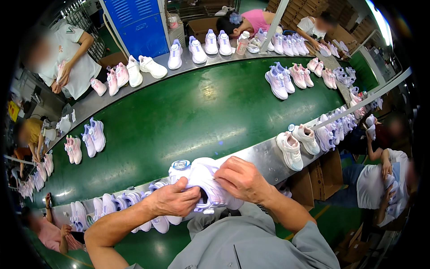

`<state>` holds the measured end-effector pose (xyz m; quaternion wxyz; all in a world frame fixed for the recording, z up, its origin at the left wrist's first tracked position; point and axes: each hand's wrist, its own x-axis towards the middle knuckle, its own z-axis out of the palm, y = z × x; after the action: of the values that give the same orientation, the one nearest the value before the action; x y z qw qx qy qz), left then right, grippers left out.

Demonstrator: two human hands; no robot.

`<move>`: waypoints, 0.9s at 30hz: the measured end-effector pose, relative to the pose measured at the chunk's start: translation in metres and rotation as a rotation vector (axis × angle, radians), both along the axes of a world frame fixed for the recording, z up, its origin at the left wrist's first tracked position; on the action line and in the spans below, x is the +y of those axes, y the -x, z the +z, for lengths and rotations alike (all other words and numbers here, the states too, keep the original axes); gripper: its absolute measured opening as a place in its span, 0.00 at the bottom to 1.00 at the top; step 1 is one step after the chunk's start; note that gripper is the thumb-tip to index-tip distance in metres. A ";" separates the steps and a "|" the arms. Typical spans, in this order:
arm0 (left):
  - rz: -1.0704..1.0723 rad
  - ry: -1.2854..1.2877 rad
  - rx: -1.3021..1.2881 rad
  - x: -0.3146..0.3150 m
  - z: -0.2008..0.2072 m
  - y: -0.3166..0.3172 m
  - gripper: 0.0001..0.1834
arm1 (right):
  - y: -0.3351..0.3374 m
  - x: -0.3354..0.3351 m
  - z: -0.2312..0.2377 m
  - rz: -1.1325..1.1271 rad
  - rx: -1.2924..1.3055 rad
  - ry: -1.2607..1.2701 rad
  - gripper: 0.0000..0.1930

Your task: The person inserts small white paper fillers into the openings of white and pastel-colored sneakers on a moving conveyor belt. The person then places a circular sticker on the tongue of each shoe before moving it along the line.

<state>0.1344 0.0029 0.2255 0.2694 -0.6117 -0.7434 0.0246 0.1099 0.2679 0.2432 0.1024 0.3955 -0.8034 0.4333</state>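
Note:
A pale lavender-white sneaker (205, 172) is between my hands, just above the near metal edge of the green belt. My left hand (177, 199) is closed on the collar side, thumb on top. On the right, the bent fingers of my right hand (242, 179) pinch the upper; the fingertips are partly hidden. A dark opening shows between the hands. Beyond the left thumb is a round clear, blue-rimmed piece (181, 165); whether it is attached to the shoe, I cannot tell. Several lavender sneakers (107, 204) stand in a row left of my left forearm.
The green conveyor belt (179, 107) carries lavender and pink pairs. A white pair (291, 150) stands on the metal ledge (264, 166) to my right, above open cardboard boxes (329, 172). Shoes line the far ledge. Co-workers sit around the belt, one (380, 179) at right. A metal post crosses the right side.

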 end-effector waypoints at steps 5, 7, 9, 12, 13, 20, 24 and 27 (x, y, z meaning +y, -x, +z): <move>-0.007 -0.016 0.001 -0.003 0.004 -0.001 0.07 | -0.013 0.000 0.001 -0.038 -0.042 0.027 0.07; -0.033 0.019 0.013 -0.003 0.007 0.000 0.07 | -0.009 -0.004 0.005 -0.045 -0.068 0.036 0.06; -0.058 0.101 0.005 -0.002 0.012 -0.001 0.07 | 0.000 -0.006 0.010 -0.043 -0.084 0.029 0.05; -0.118 0.080 0.002 0.005 0.017 0.002 0.08 | 0.013 -0.007 0.016 -0.027 -0.114 -0.010 0.03; -0.136 0.113 0.018 0.002 0.017 0.001 0.08 | 0.014 -0.012 0.017 -0.015 -0.125 -0.029 0.03; -0.186 0.154 0.010 0.002 0.018 0.003 0.07 | 0.035 -0.025 0.014 0.064 -0.197 -0.283 0.04; -0.157 0.133 -0.034 -0.002 0.016 0.004 0.07 | 0.036 -0.020 0.017 0.104 -0.226 -0.196 0.03; -0.089 0.078 -0.028 -0.024 0.006 -0.001 0.07 | 0.015 -0.022 0.010 0.035 -0.331 0.002 0.03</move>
<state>0.1352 -0.0213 0.2316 0.2358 -0.6545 -0.7176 0.0330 0.0944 0.2456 0.2535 -0.0385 0.3326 -0.8018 0.4950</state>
